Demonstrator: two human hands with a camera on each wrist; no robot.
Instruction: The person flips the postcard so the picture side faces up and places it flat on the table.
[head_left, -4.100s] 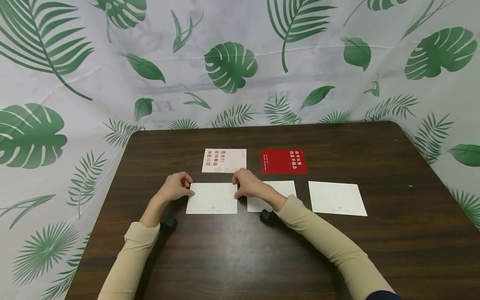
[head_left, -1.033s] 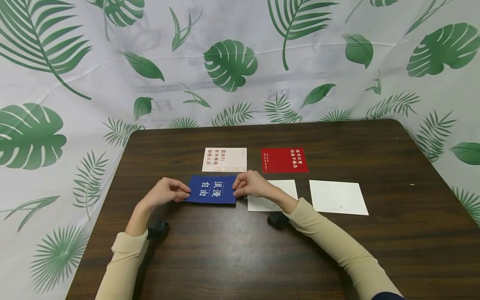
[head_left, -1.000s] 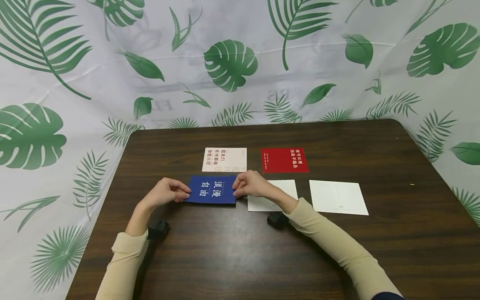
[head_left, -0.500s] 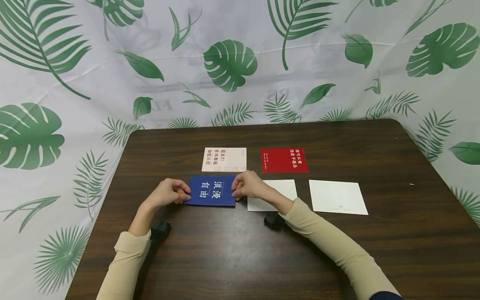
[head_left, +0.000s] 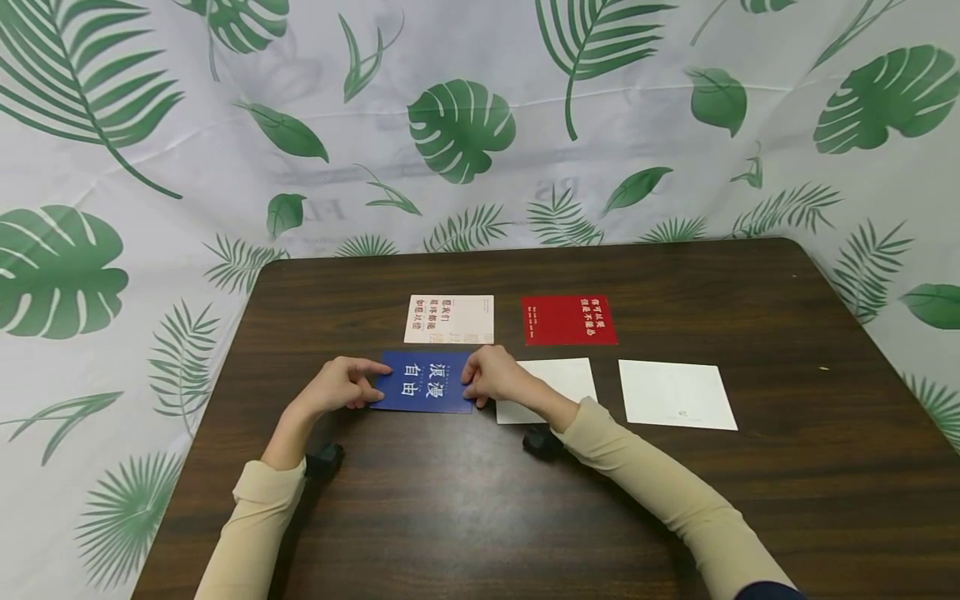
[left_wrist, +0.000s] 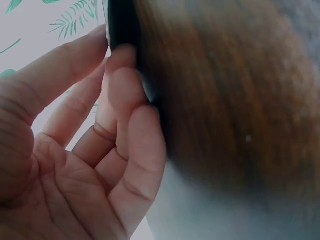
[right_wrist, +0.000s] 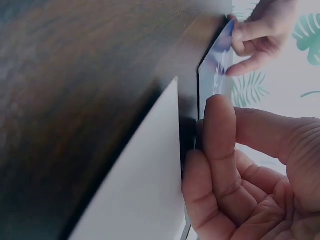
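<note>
A blue postcard [head_left: 423, 382] with white lettering lies on the table, printed face up. At its left edge, the left hand [head_left: 339, 385] holds it with one straight digit on top and curled fingers beside the edge. My right hand [head_left: 491, 375] pinches the opposite edge; fingers partly hide that side. In the right wrist view, the blue card [right_wrist: 216, 62] stretches between both hands. The left wrist view shows curled fingers [left_wrist: 142, 135] at the card's edge. A white postcard [head_left: 558, 383] lies partly beneath my right wrist.
Behind the blue card lies a pale postcard [head_left: 450, 319] with dark lettering, and beside it a red postcard [head_left: 567, 321]. Another white postcard [head_left: 675, 393] rests farther right. The dark wooden table [head_left: 465, 517] meets a leaf-patterned cloth [head_left: 465, 217] at the back.
About four seconds ago the held card showed its white side; now its blue side faces up. Since half a second ago, the left hand's upper digit has stretched farther over the card.
</note>
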